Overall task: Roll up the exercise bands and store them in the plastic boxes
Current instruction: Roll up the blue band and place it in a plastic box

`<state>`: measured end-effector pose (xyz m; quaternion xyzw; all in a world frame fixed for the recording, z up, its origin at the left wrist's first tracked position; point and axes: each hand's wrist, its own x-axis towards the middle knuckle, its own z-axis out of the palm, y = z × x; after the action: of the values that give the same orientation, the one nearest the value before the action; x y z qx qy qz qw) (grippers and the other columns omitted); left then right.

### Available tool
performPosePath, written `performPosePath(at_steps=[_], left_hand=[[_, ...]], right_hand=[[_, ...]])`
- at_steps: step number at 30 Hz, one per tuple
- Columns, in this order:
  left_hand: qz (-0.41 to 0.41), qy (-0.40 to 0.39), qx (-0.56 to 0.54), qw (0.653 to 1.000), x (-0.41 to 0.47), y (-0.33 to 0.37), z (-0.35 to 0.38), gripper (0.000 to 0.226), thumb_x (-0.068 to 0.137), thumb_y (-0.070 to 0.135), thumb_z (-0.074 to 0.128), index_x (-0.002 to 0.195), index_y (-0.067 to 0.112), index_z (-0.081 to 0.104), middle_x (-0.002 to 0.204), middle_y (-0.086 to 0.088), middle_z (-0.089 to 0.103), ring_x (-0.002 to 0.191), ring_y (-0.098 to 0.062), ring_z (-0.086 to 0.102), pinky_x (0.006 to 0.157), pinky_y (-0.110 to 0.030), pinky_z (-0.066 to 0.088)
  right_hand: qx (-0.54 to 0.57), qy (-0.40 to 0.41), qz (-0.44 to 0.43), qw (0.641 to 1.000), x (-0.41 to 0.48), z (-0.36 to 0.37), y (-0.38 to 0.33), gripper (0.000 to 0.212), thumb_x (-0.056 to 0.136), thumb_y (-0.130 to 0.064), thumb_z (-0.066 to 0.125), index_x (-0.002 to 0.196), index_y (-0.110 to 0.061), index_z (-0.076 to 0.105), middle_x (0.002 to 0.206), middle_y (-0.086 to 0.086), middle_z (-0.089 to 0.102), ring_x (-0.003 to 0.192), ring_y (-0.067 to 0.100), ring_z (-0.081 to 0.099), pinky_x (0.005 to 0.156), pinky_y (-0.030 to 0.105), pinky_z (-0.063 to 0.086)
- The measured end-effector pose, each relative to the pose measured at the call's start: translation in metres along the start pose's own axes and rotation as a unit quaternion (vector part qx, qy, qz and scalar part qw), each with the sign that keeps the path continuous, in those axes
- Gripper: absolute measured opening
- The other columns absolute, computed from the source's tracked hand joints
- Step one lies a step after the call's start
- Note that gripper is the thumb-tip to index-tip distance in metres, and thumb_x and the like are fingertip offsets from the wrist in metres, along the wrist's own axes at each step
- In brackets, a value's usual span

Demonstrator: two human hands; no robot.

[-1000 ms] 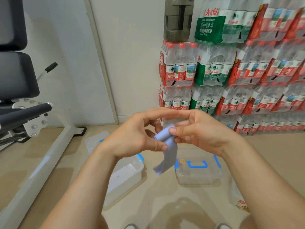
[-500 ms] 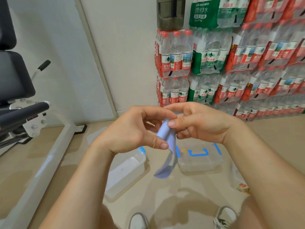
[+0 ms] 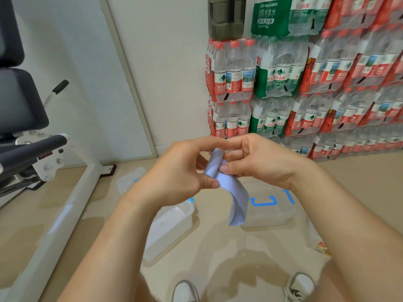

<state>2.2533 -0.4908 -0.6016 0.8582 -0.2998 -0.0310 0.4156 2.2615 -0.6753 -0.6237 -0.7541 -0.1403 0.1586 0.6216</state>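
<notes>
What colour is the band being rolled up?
The exercise band is pale lavender-blue, plain, seen best in the head view.

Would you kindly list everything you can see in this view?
exercise band: one, pale blue, part-rolled, tail hanging, centre.
left plastic box: one, clear with blue clip, floor centre-left.
right plastic box: one, clear with blue handle, floor behind the tail.
bottled-water packs: many, red and green, stacked at right.
jug: one, dark, atop the packs.
gym machine: one, white frame, black pads, left.
shoes: two, white, bottom edge.
left hand: pinches the roll.
right hand: pinches the roll.
</notes>
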Motion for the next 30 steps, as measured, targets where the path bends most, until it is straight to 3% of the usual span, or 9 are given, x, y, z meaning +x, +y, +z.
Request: performPosePath(at_steps=[3, 6, 8, 11, 15, 19, 21, 24, 30], left_hand=[[0.006, 0.005, 0.064, 0.998, 0.001, -0.001, 0.003, 0.071, 0.064, -0.003, 0.08, 0.096, 0.056, 0.056, 0.091, 0.024, 0.065, 0.079, 0.001, 0.064, 0.073, -0.021, 0.053], [0.011, -0.007, 0.105, 0.994, 0.002, -0.003, 0.004, 0.069, 0.066, -0.004, 0.075, 0.113, 0.044, 0.06, 0.09, 0.027, 0.064, 0.083, 0.006, 0.06, 0.071, -0.021, 0.052], [0.012, -0.025, 0.112, 0.993, 0.004, -0.004, 0.005, 0.072, 0.066, -0.004, 0.074, 0.119, 0.041, 0.058, 0.099, 0.025, 0.063, 0.086, 0.006, 0.059, 0.076, -0.021, 0.051], [0.003, -0.043, 0.025, 0.999, 0.004, -0.008, 0.002, 0.082, 0.066, -0.008, 0.074, 0.124, 0.046, 0.052, 0.114, 0.021, 0.058, 0.086, -0.005, 0.058, 0.078, -0.021, 0.053], [-0.015, -0.082, -0.146, 0.986, 0.001, -0.017, -0.009, 0.077, 0.066, -0.002, 0.078, 0.125, 0.041, 0.054, 0.121, 0.011, 0.061, 0.077, -0.011, 0.055, 0.074, -0.023, 0.052], [-0.021, -0.097, -0.19, 0.977, 0.001, -0.019, -0.011, 0.065, 0.059, 0.0, 0.079, 0.116, 0.029, 0.064, 0.119, -0.005, 0.063, 0.077, -0.011, 0.053, 0.069, -0.023, 0.05], [-0.013, -0.091, -0.199, 0.976, 0.001, -0.018, -0.01, 0.063, 0.058, 0.001, 0.08, 0.114, 0.025, 0.066, 0.116, -0.015, 0.064, 0.084, -0.018, 0.055, 0.071, -0.028, 0.051], [-0.018, -0.083, -0.204, 0.975, 0.001, -0.018, -0.009, 0.061, 0.056, -0.001, 0.08, 0.111, 0.021, 0.067, 0.099, -0.007, 0.07, 0.087, -0.025, 0.058, 0.074, -0.032, 0.054], [-0.037, -0.074, -0.074, 0.994, 0.002, -0.017, -0.008, 0.06, 0.058, -0.004, 0.081, 0.104, 0.032, 0.068, 0.07, 0.01, 0.066, 0.066, -0.013, 0.055, 0.068, -0.025, 0.054]], right_hand=[[0.013, -0.004, -0.004, 1.0, 0.0, 0.0, 0.0, 0.032, 0.086, 0.007, 0.06, 0.114, -0.006, 0.065, 0.11, 0.022, 0.069, 0.097, 0.02, 0.066, 0.095, 0.044, 0.05], [0.032, -0.013, -0.003, 0.999, -0.001, 0.002, 0.001, 0.022, 0.087, -0.002, 0.062, 0.107, -0.007, 0.069, 0.1, 0.013, 0.072, 0.089, 0.014, 0.068, 0.078, 0.028, 0.054], [0.02, 0.009, -0.008, 1.0, 0.001, 0.006, 0.002, 0.014, 0.087, -0.009, 0.065, 0.099, -0.012, 0.072, 0.093, 0.01, 0.072, 0.083, 0.012, 0.066, 0.076, 0.029, 0.052], [0.049, 0.023, -0.01, 0.998, 0.003, 0.007, 0.003, 0.024, 0.084, -0.005, 0.067, 0.108, -0.012, 0.068, 0.099, 0.018, 0.072, 0.089, 0.02, 0.068, 0.087, 0.04, 0.053], [0.094, -0.007, -0.005, 0.996, 0.0, 0.001, 0.001, 0.044, 0.084, 0.002, 0.063, 0.125, -0.011, 0.056, 0.099, 0.024, 0.069, 0.088, 0.023, 0.067, 0.084, 0.034, 0.053], [0.141, -0.03, 0.002, 0.989, 0.001, -0.001, 0.002, 0.053, 0.076, 0.0, 0.069, 0.124, -0.012, 0.051, 0.08, 0.008, 0.071, 0.077, 0.019, 0.067, 0.075, 0.03, 0.052], [0.166, -0.038, -0.001, 0.985, 0.001, -0.002, 0.001, 0.05, 0.073, -0.004, 0.067, 0.12, -0.016, 0.054, 0.078, 0.007, 0.069, 0.075, 0.018, 0.066, 0.074, 0.03, 0.051], [0.176, -0.046, 0.002, 0.983, 0.0, -0.001, 0.0, 0.049, 0.074, -0.006, 0.067, 0.12, -0.017, 0.053, 0.084, 0.009, 0.068, 0.079, 0.018, 0.066, 0.072, 0.027, 0.051], [0.104, -0.002, 0.05, 0.993, 0.0, 0.004, 0.001, 0.039, 0.077, -0.012, 0.074, 0.113, -0.012, 0.061, 0.093, 0.01, 0.068, 0.08, 0.014, 0.064, 0.07, 0.025, 0.052]])
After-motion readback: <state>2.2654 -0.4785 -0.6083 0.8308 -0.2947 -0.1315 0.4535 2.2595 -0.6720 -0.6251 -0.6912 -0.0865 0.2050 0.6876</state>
